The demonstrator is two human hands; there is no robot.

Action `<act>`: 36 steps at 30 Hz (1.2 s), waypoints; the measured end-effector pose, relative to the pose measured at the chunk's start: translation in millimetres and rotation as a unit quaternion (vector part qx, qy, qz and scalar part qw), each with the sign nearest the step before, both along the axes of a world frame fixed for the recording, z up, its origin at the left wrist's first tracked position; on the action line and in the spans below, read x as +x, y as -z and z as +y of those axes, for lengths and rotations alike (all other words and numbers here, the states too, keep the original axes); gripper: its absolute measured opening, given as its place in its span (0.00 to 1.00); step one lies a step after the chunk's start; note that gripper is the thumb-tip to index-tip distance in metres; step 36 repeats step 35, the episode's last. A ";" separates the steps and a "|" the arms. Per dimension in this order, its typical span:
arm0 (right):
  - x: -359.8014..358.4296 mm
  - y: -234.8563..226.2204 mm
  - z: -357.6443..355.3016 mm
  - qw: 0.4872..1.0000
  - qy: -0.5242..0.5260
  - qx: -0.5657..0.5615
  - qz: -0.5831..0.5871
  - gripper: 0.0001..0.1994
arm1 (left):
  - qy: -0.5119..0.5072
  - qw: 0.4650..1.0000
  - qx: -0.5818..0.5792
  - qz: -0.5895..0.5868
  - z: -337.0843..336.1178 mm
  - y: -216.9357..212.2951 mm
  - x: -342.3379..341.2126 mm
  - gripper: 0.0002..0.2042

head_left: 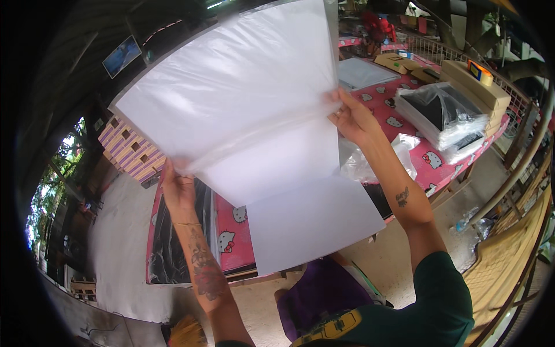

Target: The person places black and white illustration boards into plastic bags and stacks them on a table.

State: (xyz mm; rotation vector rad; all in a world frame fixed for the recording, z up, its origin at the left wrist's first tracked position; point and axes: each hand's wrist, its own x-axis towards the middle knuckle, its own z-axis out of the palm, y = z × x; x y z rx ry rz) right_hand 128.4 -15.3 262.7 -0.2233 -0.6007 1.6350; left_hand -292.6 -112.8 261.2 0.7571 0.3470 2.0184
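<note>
A large white sheet [283, 153] is raised in front of me, its upper part inside a clear plastic sleeve [243, 69]. The sleeve's open edge crosses the sheet in a wrinkled band. At the left end of that edge, my left hand [179, 188] is closed on the plastic. My right hand [355, 118] pinches the sleeve at its right side, the fingertips slightly blurred. Below the raised sheet, another white sheet [315, 225] lies at the table's near edge and overhangs it.
The pink patterned table [430, 133] carries plastic-wrapped black panels [448, 113] at right, long cardboard boxes [483, 87], an orange tape roll [480, 72] and crumpled clear plastic [404, 156]. Black wrapped panels [179, 237] lie near my left arm. Striped boxes [130, 147] are stacked beyond.
</note>
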 end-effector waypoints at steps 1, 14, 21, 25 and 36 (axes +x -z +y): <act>-2.0 11.2 3.4 1.000 -0.012 -0.013 0.001 0.09 | 0.006 1.000 0.008 -0.014 -3.6 8.1 0.1 0.13; 0.9 212.8 50.7 0.972 -0.019 -0.234 -0.018 0.05 | 0.024 0.971 -0.146 -0.185 32.6 235.8 -20.2 0.03; 18.3 232.2 46.8 0.948 0.045 -0.129 -0.287 0.09 | -0.066 0.949 -0.306 0.045 11.7 217.3 36.5 0.05; -30.6 196.2 15.2 0.857 0.124 -0.026 -0.500 0.13 | -0.221 0.870 -0.318 0.304 -9.7 226.5 9.7 0.08; -157.5 140.8 -62.6 0.914 -0.045 0.031 -0.403 0.16 | -0.235 0.969 -0.069 -0.033 -24.2 131.5 46.8 0.30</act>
